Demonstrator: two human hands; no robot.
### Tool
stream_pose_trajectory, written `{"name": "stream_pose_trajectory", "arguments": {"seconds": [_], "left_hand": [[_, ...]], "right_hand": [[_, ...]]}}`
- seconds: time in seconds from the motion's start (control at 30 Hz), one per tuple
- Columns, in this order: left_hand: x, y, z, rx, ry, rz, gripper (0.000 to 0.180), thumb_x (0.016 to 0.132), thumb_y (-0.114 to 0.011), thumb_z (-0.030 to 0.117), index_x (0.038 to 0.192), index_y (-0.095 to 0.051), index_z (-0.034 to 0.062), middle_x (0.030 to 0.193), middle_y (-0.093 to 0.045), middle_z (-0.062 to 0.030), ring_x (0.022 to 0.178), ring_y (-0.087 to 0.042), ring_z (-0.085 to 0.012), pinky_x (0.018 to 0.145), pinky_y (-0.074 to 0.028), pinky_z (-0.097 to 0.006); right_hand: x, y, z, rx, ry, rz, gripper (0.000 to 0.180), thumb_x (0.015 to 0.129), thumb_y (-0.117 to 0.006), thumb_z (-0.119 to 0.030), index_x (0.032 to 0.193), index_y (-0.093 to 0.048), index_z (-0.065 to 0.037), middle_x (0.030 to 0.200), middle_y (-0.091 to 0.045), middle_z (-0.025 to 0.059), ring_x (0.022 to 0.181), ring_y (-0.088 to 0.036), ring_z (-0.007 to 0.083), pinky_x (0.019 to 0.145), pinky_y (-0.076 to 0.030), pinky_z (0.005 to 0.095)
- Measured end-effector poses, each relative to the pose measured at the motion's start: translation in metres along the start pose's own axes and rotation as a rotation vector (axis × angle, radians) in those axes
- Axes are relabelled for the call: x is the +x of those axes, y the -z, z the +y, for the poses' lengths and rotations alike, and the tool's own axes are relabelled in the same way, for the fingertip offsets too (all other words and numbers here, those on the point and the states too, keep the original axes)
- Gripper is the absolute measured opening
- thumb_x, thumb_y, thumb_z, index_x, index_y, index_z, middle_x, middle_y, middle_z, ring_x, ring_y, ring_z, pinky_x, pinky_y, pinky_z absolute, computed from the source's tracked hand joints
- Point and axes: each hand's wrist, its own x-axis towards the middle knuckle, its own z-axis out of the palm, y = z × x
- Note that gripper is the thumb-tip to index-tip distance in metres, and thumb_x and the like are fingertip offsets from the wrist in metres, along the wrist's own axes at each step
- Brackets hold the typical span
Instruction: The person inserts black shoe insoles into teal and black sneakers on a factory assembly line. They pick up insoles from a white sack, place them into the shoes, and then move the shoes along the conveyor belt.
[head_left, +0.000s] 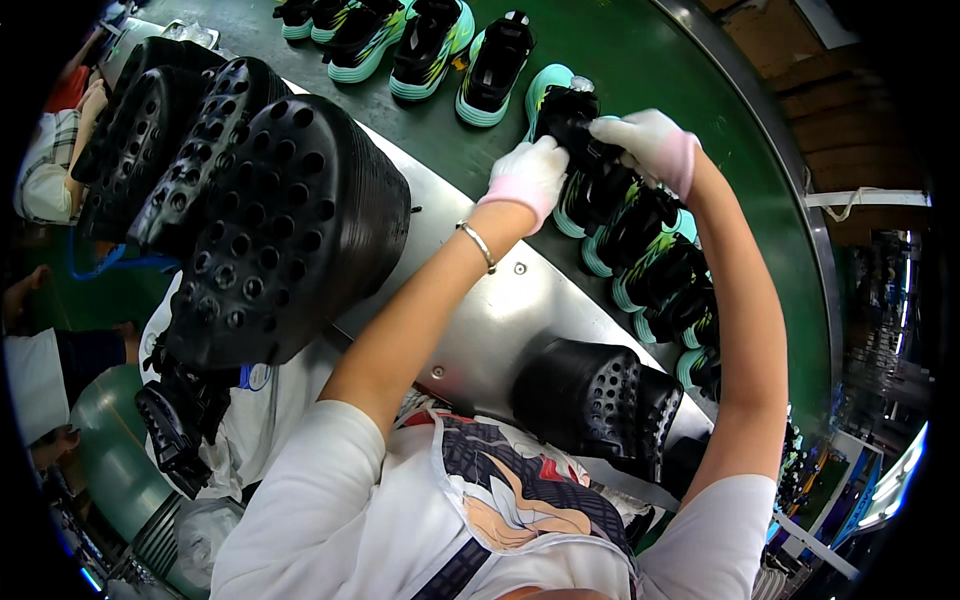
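Both gloved hands close on one black sports shoe with a mint-green sole (572, 120), held just above the green conveyor belt (440, 150) at the head of a row of like shoes (655, 270): the left hand (528, 175) grips its near side, the right hand (655, 145) its far side. The step in hand looks like handling this shoe on the line. Stacks of black perforated moulded trays (280, 230) stand on the steel desk (500, 310), so the next move calls for a steady two-handed hold clear of the neighbouring shoes.
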Motion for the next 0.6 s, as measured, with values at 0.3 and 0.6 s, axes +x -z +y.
{"name": "stream_pose_trajectory", "arguments": {"seconds": [0.3,0.6], "left_hand": [[0.023,0.018,-0.003,-0.018,0.268,-0.406,0.029,0.085,-0.058,0.029,0.099,-0.072,0.0075,0.105,-0.068,-0.0194,0.1,-0.064,-0.0376,0.085,-0.052,-0.041],[0.029,0.023,-0.007,0.125,0.256,-0.413,0.032,0.086,-0.056,0.034,0.102,-0.071,0.011,0.104,-0.068,-0.0165,0.099,-0.064,-0.0359,0.085,-0.052,-0.041]], "right_hand": [[0.043,-0.074,-0.04,-0.807,0.054,0.268,0.034,0.093,-0.05,-0.027,0.107,-0.069,-0.003,0.106,-0.069,0.0184,0.097,-0.066,0.0346,0.085,-0.053,0.043],[0.062,-0.073,-0.047,-0.835,0.078,0.187,0.027,0.086,-0.057,-0.015,0.109,-0.07,-0.007,0.113,-0.068,0.0145,0.102,-0.067,0.0309,0.085,-0.054,0.0397]]}}
